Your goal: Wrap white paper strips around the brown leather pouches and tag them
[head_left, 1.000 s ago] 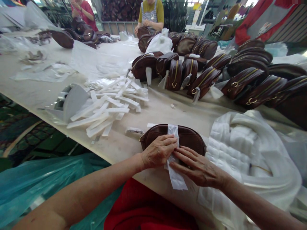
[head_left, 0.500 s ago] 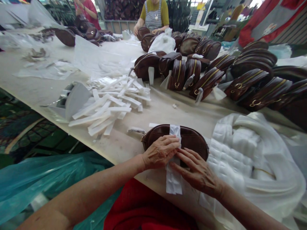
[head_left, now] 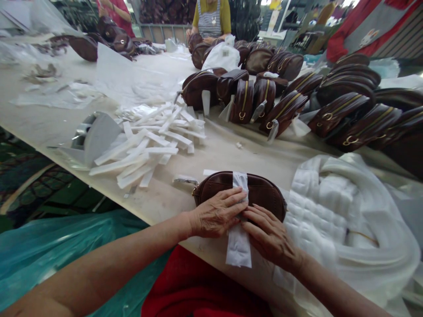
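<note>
A dark brown leather pouch [head_left: 267, 192] lies on the table in front of me, with a white paper strip [head_left: 239, 249] running across its middle and hanging past its near side. My left hand [head_left: 216, 212] rests over the left half of the pouch, its fingers stretched flat onto the strip. From the right, my right hand [head_left: 273, 235] lies with outstretched fingers on the strip and the pouch's near edge. The fingertips of both hands almost meet at the strip. The near side of the pouch is mostly hidden under them.
A heap of white strips [head_left: 155, 147] lies left of centre, beside a tape dispenser [head_left: 97, 138]. White foam wrapping [head_left: 317, 211] sits at right. Several brown pouches [head_left: 243, 102] stand behind. A teal plastic sheet [head_left: 62, 251] hangs below the table edge. Co-workers stand across the table.
The left hand has shifted slightly, with its fingers still flat on the strip. The right hand has barely moved. The whole view has drifted a little.
</note>
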`<state>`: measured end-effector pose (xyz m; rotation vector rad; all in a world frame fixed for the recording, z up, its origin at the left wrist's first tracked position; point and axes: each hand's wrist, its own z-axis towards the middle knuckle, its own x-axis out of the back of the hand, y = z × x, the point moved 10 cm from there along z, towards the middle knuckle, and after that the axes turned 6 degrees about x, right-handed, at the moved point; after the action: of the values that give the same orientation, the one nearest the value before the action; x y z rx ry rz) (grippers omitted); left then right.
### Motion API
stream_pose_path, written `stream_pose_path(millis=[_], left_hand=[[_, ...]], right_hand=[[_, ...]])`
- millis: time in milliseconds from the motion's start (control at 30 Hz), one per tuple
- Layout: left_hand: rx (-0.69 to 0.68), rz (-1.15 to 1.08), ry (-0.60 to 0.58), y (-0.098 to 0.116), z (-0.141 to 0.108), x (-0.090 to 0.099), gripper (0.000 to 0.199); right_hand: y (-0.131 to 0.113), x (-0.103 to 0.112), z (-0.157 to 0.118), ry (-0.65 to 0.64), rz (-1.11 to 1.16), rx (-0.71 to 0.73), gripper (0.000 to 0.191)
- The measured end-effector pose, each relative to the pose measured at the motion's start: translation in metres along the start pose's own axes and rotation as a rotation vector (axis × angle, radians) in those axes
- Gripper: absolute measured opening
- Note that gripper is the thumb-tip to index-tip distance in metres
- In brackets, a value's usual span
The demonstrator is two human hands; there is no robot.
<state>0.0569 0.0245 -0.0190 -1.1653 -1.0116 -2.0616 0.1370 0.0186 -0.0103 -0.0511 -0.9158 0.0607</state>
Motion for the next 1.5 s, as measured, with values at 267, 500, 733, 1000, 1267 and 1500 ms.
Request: stream_pose_path(millis=[267,500,733,1000,1267,1500], left_hand=[[0.011,-0.051,0.027,-0.001,-0.001,0.0,0.041],[0.013,-0.09,0.034,-0.001,-0.004,0.002,0.04],[-0.022,-0.04,0.04,0.007,-0.01,0.005,0.051],[-0.008,0.019,0.068,0.007,-0.007,0.004,0.058],[-0.047,0.151,0.033,0.013,-0.007,-0.003,0.048],[-0.046,0.067,0.035,0.01,-0.008,0.0,0.05]], right_hand=[[0.003,0.008,-0.004,0.063,0.034,-0.019,0.015],[0.001,0.003,-0.005,0.036,0.071,-0.004,0.015],[-0.003,0.003,-0.005,0.021,0.064,0.026,0.015],[-0.004,0.003,-0.003,-0.011,0.048,0.039,0.02],[0.004,0.004,0.001,-0.046,0.188,-0.05,0.024],[0.004,0.001,-0.002,-0.002,0.133,-0.063,0.021]])
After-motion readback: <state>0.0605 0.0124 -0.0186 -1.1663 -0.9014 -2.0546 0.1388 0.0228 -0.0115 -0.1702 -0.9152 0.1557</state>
